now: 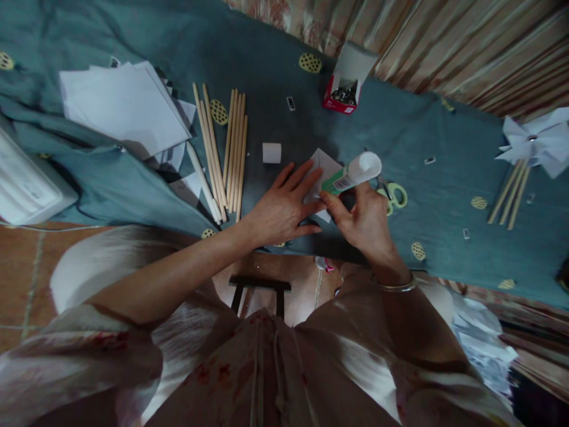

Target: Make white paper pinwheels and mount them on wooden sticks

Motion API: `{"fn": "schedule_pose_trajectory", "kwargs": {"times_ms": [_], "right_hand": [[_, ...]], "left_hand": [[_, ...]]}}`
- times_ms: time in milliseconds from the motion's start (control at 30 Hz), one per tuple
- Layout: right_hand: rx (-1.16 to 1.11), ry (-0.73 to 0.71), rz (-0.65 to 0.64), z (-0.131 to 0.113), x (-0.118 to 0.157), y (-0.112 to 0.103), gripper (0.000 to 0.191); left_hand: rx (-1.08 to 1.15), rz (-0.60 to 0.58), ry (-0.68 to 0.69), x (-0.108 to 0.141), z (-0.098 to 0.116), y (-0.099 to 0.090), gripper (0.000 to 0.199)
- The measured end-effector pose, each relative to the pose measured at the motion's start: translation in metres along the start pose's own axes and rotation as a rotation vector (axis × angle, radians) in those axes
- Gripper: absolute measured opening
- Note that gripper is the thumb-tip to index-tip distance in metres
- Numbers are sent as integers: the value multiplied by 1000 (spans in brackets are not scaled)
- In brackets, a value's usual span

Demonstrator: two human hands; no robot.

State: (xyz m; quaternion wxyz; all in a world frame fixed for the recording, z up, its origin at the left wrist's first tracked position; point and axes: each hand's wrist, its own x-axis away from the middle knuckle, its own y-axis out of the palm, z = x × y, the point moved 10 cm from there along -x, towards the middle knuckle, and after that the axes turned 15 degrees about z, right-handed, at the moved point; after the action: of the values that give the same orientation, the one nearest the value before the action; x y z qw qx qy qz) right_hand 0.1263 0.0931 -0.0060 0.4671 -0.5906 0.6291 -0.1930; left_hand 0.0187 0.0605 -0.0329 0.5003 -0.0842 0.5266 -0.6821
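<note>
A small piece of white paper (326, 162) lies on the dark green tablecloth in front of me. My left hand (287, 207) rests with its fingers spread over the paper's left side. Closed round a white and green glue stick (351, 174), my right hand (365, 219) holds it tilted, with its lower end over the paper near my left fingertips. Where that end meets the paper is hidden by my fingers. Just right of my right hand are green-handled scissors (395, 197), and a small white cylinder (271, 153) sits left of the paper.
Wooden sticks (235, 151) lie left of my hands, with stacked white sheets (122, 110) beyond. An open red box (342, 98) of small metal pieces stands at the back. White pinwheels (533, 140) on sticks lie far right. A white device (29, 175) is at the left edge.
</note>
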Motion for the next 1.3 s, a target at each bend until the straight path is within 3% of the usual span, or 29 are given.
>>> {"fn": "schedule_pose_trajectory", "kwargs": {"times_ms": [567,767,900,1100,1200,1300], "right_hand": [[45,-24,25,-1,-8,4,27],[48,-34,104,1,-11,-5,31],[-101,125,200,15,-12,-19,32],[-666,461,323,52,-18,-22,29],[-831,596,295,67,-18,-11,32],[-841,633,216,73,-18,-4,37]], "left_hand": [[33,27,-1,1,-1,0,53],[18,29,5,1,-1,-2,55],[-18,7,8,0,0,-2,56],[-50,-31,-2,1,-1,-1,56],[-31,-5,-5,0,-1,-4,60],[16,48,4,-2,-2,-17,62]]}}
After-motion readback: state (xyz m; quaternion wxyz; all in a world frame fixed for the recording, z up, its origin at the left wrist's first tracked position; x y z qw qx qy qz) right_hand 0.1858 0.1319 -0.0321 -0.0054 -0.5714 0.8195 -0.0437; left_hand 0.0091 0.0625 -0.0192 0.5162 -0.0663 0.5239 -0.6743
